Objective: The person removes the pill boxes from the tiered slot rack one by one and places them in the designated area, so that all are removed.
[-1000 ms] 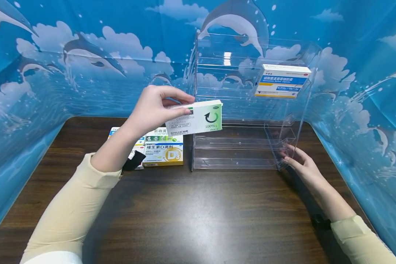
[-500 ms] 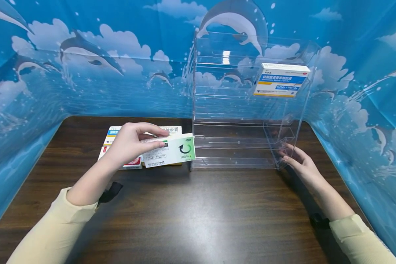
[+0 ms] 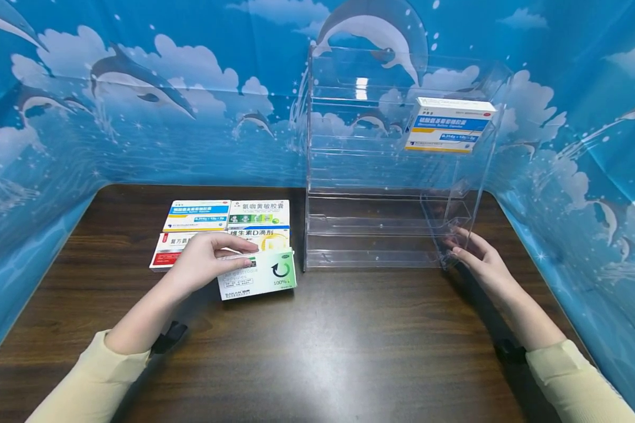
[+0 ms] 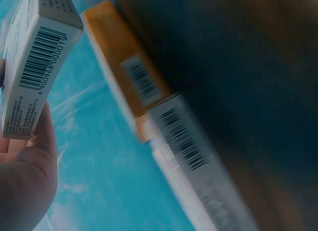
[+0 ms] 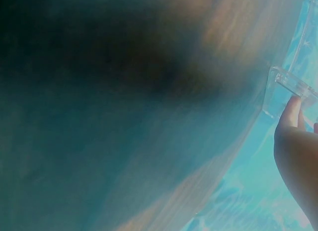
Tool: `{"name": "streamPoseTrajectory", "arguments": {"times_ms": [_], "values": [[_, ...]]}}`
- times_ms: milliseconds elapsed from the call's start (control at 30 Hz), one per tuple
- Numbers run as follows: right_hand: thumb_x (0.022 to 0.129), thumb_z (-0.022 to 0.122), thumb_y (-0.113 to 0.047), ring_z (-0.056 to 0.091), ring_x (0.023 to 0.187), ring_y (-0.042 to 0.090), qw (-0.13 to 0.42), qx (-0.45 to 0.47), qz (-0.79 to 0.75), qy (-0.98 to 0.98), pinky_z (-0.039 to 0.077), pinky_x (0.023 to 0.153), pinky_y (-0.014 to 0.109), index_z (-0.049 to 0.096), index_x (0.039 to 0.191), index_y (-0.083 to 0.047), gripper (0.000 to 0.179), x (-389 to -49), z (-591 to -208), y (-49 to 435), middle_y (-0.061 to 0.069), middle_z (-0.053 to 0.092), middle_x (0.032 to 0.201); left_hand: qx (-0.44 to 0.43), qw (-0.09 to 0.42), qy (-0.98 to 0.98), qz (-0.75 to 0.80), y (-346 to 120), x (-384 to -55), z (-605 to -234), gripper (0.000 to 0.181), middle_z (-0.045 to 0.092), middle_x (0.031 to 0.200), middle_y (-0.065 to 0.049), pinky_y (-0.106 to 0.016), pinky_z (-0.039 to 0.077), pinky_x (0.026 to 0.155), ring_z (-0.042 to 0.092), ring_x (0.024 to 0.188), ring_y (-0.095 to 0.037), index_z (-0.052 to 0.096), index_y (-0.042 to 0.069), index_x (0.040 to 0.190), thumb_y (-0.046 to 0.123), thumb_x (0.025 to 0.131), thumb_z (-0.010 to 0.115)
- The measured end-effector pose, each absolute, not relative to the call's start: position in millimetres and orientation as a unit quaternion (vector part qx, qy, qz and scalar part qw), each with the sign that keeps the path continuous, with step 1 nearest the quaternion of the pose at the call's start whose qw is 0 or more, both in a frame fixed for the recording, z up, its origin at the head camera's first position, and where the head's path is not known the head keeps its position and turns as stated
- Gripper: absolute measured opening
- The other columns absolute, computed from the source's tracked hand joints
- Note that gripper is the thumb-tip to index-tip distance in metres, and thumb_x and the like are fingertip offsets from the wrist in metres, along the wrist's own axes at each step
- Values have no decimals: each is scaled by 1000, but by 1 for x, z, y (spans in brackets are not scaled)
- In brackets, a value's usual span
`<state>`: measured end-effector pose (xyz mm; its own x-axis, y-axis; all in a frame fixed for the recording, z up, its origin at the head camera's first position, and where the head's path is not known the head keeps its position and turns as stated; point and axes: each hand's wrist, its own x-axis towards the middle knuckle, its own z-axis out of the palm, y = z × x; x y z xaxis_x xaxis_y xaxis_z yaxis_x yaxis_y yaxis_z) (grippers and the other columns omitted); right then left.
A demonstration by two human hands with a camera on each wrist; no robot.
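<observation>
My left hand pinches a white and green capsule box by its top edge, thumb in front. It holds the box tilted with its printed face toward me, in front of a vitamin D box that it partly covers. In the left wrist view the held box shows its barcode end. At the lower right side of a clear tiered display rack, my right hand grips the side panel between thumb and fingers. In the right wrist view the thumb is against the rack's clear corner.
Left of the rack lie a blue, white and yellow box, a white and green box and a red and white box, close together. Another blue, white and yellow box stands on the rack's upper right. A blue dolphin curtain surrounds the table.
My left hand has carried the capsule box from before the rack's left side down and left, to in front of the lying boxes. The right hand stays at the rack.
</observation>
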<state>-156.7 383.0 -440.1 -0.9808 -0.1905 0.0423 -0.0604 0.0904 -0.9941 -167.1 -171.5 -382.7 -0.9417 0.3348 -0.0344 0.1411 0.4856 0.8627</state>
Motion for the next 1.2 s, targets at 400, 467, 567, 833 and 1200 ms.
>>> {"name": "streamPoseTrajectory", "arguments": {"times_ms": [400,467,567,833,1200], "values": [[112,51,-7,63,126,-10,47,-86,-665,740,49,102,6,29,164,6,58,-159,-441,382,-15,64,136,165,157,857,463,-175,-164,-414,25,82,109,-17,-14,61,77,78,87,-5,80,-3,115,7,92,83],[112,51,-6,63,126,-9,46,-87,-668,738,49,103,6,29,163,6,57,-158,-440,382,-14,64,137,172,161,857,458,-176,-164,-416,24,82,109,-17,-14,61,77,79,88,-8,80,-3,114,6,92,82],[112,51,-8,62,126,-10,49,-83,-660,745,48,102,6,28,164,5,58,-158,-439,383,-15,61,138,185,164,858,449,-176,-164,-418,23,82,108,-17,-13,60,78,78,88,-7,80,-2,114,6,92,82],[113,53,-12,61,125,-12,53,-70,-638,765,47,101,4,27,165,5,61,-155,-437,382,-14,56,139,196,163,868,425,-172,-165,-426,19,82,106,-14,-17,59,75,70,84,-8,81,0,112,5,94,79],[112,52,-8,63,124,-11,45,-83,-649,755,47,102,4,30,164,4,58,-156,-438,382,-17,60,136,191,159,890,382,-170,-165,-428,19,82,106,-9,-18,56,77,69,88,-15,82,4,113,6,95,77]]}}
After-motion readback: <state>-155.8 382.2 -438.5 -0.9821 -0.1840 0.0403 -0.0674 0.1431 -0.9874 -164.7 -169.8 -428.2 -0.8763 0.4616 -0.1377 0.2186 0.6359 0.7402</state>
